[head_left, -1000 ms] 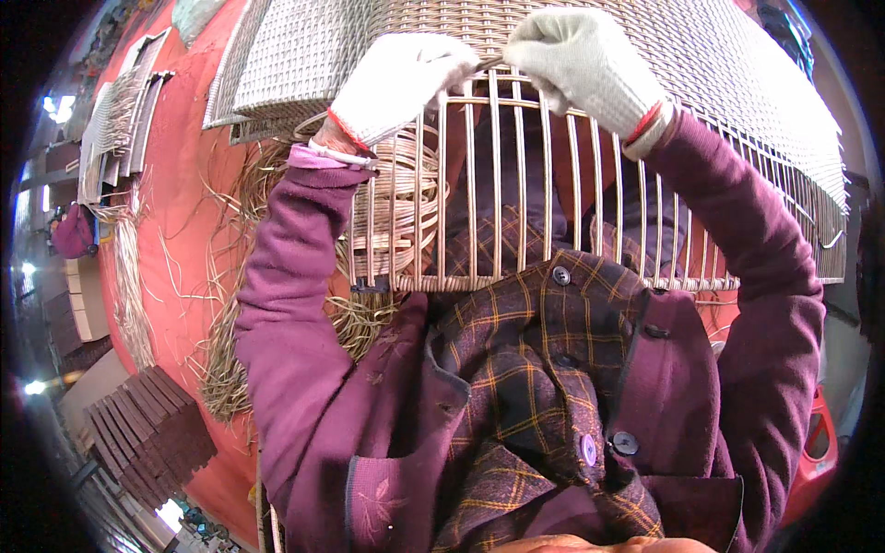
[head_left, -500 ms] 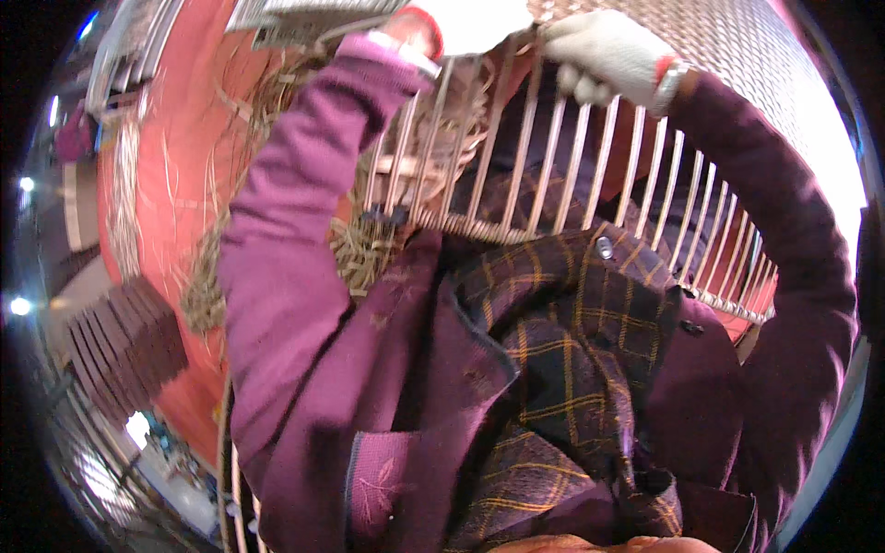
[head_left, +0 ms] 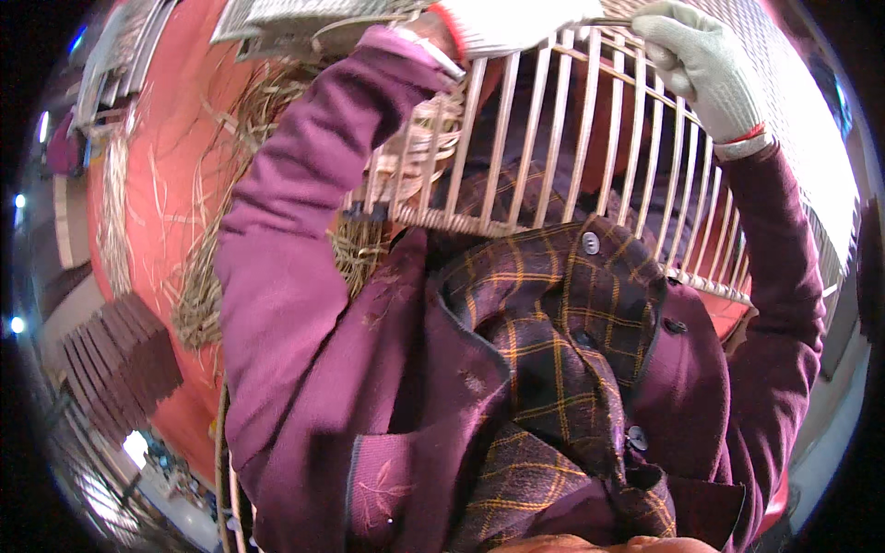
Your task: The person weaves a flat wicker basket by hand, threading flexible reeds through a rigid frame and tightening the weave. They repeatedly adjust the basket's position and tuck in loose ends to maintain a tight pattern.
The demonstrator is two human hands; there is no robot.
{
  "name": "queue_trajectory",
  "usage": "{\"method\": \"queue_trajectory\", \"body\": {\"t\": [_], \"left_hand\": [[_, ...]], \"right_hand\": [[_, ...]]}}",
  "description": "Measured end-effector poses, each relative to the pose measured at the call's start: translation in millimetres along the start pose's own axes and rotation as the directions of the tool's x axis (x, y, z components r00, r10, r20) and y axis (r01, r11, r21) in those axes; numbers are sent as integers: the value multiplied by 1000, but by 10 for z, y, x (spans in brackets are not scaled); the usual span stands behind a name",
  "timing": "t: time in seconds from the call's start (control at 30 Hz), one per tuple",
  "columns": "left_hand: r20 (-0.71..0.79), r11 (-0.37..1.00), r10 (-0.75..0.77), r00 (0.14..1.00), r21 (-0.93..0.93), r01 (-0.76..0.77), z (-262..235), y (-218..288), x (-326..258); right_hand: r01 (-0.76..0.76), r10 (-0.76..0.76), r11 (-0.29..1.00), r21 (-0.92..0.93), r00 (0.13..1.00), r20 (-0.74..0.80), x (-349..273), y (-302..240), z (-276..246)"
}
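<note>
A pale cane frame (head_left: 553, 147) of upright ribs leans against my chest, its woven upper part (head_left: 793, 101) reaching toward the top right. My left hand (head_left: 502, 23), in a white glove with a red cuff, grips the frame's top edge and is partly cut off by the picture's rim. My right hand (head_left: 705, 69), in a grey-white glove, is closed over the top of the ribs further right, with a thin strand of cane under its fingers. Both purple sleeves rise from below.
Loose cane strands and straw (head_left: 212, 240) lie scattered on the red floor (head_left: 184, 120) at the left. A stack of dark brown slats (head_left: 120, 364) sits at the lower left. Another woven panel (head_left: 277, 18) lies at the top left.
The view has tilted and swung, so the frame now slants down to the right. Both hands have stayed on the frame's top edge, shifting rightward in the picture.
</note>
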State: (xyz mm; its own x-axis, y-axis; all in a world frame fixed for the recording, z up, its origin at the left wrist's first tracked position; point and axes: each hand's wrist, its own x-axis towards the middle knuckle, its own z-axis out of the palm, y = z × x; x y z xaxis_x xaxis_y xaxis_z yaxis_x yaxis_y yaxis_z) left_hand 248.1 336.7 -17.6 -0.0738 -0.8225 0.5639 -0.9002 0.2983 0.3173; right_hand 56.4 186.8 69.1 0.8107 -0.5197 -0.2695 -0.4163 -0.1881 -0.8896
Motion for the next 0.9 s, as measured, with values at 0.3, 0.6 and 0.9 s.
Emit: {"method": "queue_trajectory", "body": {"t": [0.3,0.6,0.9], "left_hand": [[391,864,28,920,453,-219,-262,-255,-294],[299,928,3,954,354,-114,108,-285,-265],[80,900,-48,996,435,8,-8,121,-1]], "right_hand": [[-45,39,999,6,920,390,429,558,122],[-12,150,969,-245,819,553,669,466,260],[502,-423,856,-126,819,387,564,453,-287]]}}
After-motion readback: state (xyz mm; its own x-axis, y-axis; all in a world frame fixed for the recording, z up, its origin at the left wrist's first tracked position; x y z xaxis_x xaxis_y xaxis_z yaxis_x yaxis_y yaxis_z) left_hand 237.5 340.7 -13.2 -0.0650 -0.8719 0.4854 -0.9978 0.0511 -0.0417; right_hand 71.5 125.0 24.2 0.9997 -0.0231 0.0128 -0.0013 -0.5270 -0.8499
